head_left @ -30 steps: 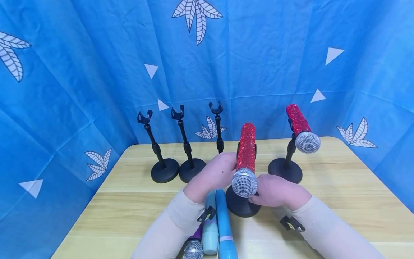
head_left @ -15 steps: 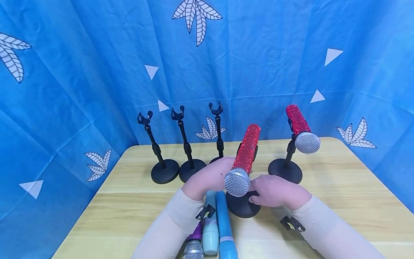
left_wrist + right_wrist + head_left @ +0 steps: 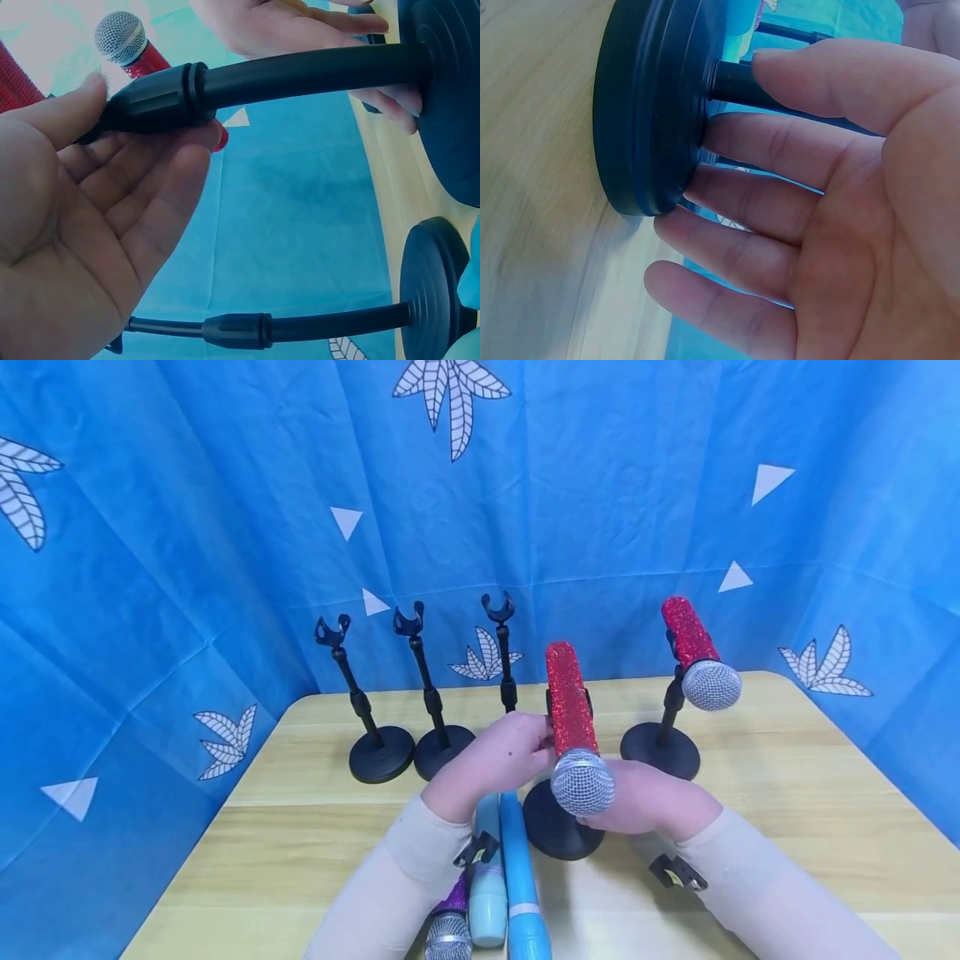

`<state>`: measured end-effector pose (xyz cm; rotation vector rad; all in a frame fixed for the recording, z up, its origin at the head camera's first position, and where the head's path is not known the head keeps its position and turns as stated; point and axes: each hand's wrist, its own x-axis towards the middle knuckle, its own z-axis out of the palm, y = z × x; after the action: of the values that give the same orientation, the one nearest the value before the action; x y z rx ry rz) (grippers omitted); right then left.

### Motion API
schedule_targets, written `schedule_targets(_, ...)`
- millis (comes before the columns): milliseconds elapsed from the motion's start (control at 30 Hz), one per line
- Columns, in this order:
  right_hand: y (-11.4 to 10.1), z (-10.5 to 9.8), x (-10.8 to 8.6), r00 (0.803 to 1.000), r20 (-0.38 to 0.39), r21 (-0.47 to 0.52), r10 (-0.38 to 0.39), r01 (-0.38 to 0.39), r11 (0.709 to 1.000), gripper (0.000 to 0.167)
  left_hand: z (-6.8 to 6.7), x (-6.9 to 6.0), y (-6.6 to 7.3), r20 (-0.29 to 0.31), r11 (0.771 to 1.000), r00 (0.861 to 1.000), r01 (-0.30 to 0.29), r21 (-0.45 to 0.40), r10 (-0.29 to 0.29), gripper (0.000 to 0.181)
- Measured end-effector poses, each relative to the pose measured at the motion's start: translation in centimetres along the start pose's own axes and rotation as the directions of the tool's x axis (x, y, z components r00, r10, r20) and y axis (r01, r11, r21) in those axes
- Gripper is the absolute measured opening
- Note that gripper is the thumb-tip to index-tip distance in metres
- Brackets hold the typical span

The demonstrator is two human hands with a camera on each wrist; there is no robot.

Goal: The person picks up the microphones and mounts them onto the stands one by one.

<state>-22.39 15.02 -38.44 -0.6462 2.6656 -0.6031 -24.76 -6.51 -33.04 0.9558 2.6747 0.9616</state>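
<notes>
A red glittery microphone point(image 3: 572, 702) with a silver mesh head lies tilted in the clip of a black microphone stand point(image 3: 558, 827), its head toward me. My left hand point(image 3: 498, 756) pinches the stand's collar point(image 3: 161, 97) just under the clip, thumb on one side and fingers on the other, as the left wrist view shows. Lower down, my right hand point(image 3: 648, 797) holds the pole near the round base point(image 3: 656, 105) between thumb and forefinger. Its other fingers point(image 3: 742, 300) extend loosely by the base. In the head view the microphone covers part of both hands' fingertips.
Three stands without microphones, including a left one point(image 3: 381, 752), stand at the back left. Another red microphone point(image 3: 693, 639) sits on a stand at the right. A purple microphone point(image 3: 450, 927), a pale teal one point(image 3: 487, 893) and a blue one point(image 3: 522, 877) lie in front.
The microphone's head swung left, then back to the right past its first position. The left hand drew back a little and then rose again; the stand's base stayed in place.
</notes>
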Motion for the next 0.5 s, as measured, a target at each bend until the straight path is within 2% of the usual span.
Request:
schedule_targets(67, 0.0, 0.0, 0.2, 0.998, -0.001, -0.07, -0.058, 0.057, 0.996, 0.023, 0.1, 0.0, -0.1, 0.002, 1.0, 1.0, -0.016, -0.02, 0.016, 0.029)
schedule_targets(167, -0.1, -0.1, 0.6, 0.989, -0.004, -0.186, -0.151, 0.147, 0.971, 0.011, 0.1, 0.0, -0.5, -0.007, 0.994, 0.998, -0.066, -0.092, 0.065, 0.035)
schedule_targets(233, -0.1, -0.2, 0.8, 0.98, -0.002, -0.238, -0.198, 0.192, 0.952, 0.007, 0.0, -0.1, -0.8, -0.001, 0.978, 0.996, -0.089, -0.19, 0.091, 0.032)
schedule_targets(300, -0.2, -0.3, 1.0, 0.976, 0.0, -0.259, -0.217, 0.209, 0.943, 0.008, -0.1, -0.2, -0.9, 0.022, 0.95, 0.996, -0.071, -0.304, 0.082, 0.032)
schedule_targets(367, -0.2, -0.3, 1.0, 0.975, 0.004, -0.264, -0.222, 0.215, 0.94, 0.006, -0.2, -0.4, -1.0, 0.052, 0.925, 0.996, -0.048, -0.377, 0.072, 0.03)
schedule_targets(400, -0.1, -0.3, 1.0, 0.975, 0.006, -0.267, -0.222, 0.216, 0.939, 0.007, -0.3, -0.5, -1.0, 0.064, 0.916, 0.996, -0.036, -0.399, 0.067, 0.031)
schedule_targets(433, -0.1, -0.3, 1.1, 0.975, 0.008, -0.265, -0.221, 0.215, 0.94, 0.008, -0.3, -0.5, -1.0, 0.071, 0.919, 0.995, -0.041, -0.393, 0.075, 0.031)
schedule_targets(467, -0.1, -0.2, 1.0, 0.975, 0.008, -0.265, -0.221, 0.215, 0.94, 0.009, -0.4, -0.5, -1.0, 0.07, 0.924, 0.994, -0.056, -0.377, 0.089, 0.03)
schedule_targets(500, -0.1, -0.2, 1.0, 0.976, 0.007, -0.262, -0.219, 0.214, 0.941, 0.01, -0.5, -0.5, -1.1, 0.061, 0.94, 0.992, -0.081, -0.331, 0.107, 0.03)
